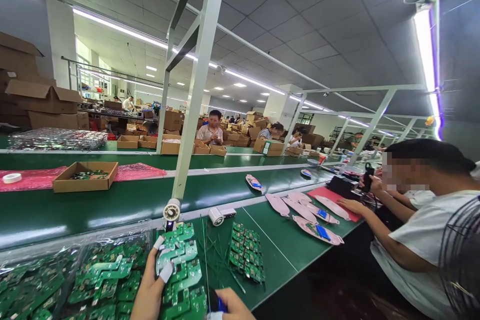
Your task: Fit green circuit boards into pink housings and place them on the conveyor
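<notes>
My left hand (152, 282), with white tape on two fingertips, is closed on a green circuit board (176, 252) held over a stack of like boards (185, 297) at the near table edge. My right hand (232, 305) shows only partly at the bottom edge, fingers curled round a small dark blue tool (214, 303). A clear plastic bag of green boards (56, 280) lies to the left. A second panel of green boards (245, 252) lies to the right on the green table (281, 240).
A person in a white shirt (416, 240) works at my right over pink housings (317, 230). A conveyor belt (112, 200) carries a cardboard box (85, 176). A white steel post (195, 85) stands ahead. A small white device (221, 215) lies nearby. Other workers sit behind.
</notes>
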A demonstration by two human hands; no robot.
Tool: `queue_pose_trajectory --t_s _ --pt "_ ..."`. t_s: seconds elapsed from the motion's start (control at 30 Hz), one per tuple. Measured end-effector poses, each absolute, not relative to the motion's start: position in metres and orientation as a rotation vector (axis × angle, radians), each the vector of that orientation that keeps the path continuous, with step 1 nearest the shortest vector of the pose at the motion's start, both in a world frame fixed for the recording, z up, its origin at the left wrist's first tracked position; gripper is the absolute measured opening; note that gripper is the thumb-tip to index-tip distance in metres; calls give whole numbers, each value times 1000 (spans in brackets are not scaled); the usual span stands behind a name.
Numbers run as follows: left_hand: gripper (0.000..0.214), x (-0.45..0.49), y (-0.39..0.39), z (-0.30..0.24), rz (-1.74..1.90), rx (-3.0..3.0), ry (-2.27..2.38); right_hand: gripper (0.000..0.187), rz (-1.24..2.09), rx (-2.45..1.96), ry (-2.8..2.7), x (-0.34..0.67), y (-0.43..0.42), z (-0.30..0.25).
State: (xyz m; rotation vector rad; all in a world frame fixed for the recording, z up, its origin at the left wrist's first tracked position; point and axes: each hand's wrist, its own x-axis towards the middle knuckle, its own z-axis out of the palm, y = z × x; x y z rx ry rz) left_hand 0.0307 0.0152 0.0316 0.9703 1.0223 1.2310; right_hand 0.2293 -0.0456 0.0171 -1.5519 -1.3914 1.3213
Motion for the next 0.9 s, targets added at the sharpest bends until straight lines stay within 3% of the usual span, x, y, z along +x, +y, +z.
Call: queue_pose_trajectory --t_s 0.13,0.27,0.37,0.5,0.63,0.8,0.9 --pt "68 27 13 54 1312 1150 1116 36 1295 -1682 -1549 239 -30 22" --pt "68 17 15 62 1383 1262 1220 15 950 -1904 -1801 254 -19 36" --pt "68 9 22 62 1401 1328 1257 19 681 -2063 -1846 261 -22 51" --pt "68 7 25 69 1411 1475 1279 44 515 -2128 -1767 258 -34 55" --pt "78 10 20 82 1243 1497 1140 42 608 -1808 -1478 255 -43 43" --pt "70 8 3 100 750 1541 802 60 600 -1416 -961 268 -40 72" --pt "62 14 -6 109 599 1520 710 41 1003 -1276 -1134 265 -35 94"
